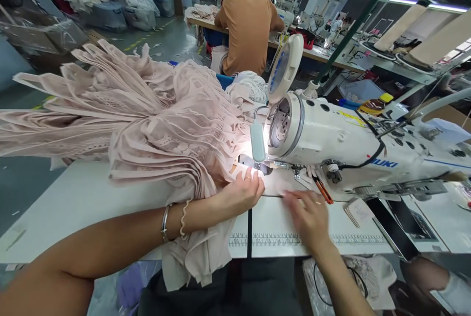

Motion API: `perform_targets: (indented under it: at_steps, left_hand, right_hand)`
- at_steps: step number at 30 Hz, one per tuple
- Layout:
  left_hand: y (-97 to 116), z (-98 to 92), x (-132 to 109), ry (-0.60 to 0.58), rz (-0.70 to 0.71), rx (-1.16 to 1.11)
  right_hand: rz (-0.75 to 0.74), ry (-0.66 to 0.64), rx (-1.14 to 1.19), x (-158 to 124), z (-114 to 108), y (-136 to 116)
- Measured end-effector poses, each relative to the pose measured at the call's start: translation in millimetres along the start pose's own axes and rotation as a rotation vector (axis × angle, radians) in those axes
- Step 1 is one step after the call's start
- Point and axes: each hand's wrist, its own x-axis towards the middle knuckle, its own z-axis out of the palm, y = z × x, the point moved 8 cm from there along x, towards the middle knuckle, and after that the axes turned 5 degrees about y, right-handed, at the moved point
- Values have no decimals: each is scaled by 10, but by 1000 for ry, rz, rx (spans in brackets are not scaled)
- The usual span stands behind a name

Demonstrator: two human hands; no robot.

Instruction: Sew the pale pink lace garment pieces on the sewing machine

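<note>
Under the lit head of a white sewing machine [316, 127], pale pink fabric [274, 183] lies on the bed beside the presser foot. My left hand [245, 191] is closed on that fabric just in front of the foot, its fingers bunched together. To the right, my right hand [307, 213] is at the fabric's near edge, smeared by motion; whether it grips anything cannot be made out. A large pile of pale pink lace-trimmed garment pieces [176, 110] spreads to the left of the needle area. Some cloth hangs over the table's front edge beneath my left forearm.
Orange-handled snips [323, 189] lie under the machine arm. A dark phone [393, 227] rests at the right. A ruler strip [272, 240] runs along the table front. Thread cones [401, 26] stand behind at right. Another person [246, 31] sits ahead, back turned.
</note>
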Motion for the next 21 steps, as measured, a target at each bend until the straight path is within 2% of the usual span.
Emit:
perform_targets:
  at_steps: [1, 3, 8, 10, 14, 17, 21]
  left_hand:
    - [-4, 20, -15, 9, -1, 7]
    - [-6, 32, -53, 27, 22, 9]
    - [-5, -9, -95, 20, 56, -35]
    - [0, -17, -83, 9, 26, -50]
    - [28, -16, -43, -9, 16, -87]
    - [-74, -21, -24, -21, -18, -169]
    - [-387, -20, -54, 24, -266, -469]
  right_hand:
    - [-29, -89, 60, 98, 177, -122]
    - [30, -196, 145, 264, 410, -169]
    - [259, -313, 376, 397, 592, 78]
    - [252, -315, 361, 395, 607, 86]
    - [172, -306, 275, 440, 691, -64]
    - [270, -321, 373, 491, 797, -87]
    - [435, -276, 509, 504, 834, -9]
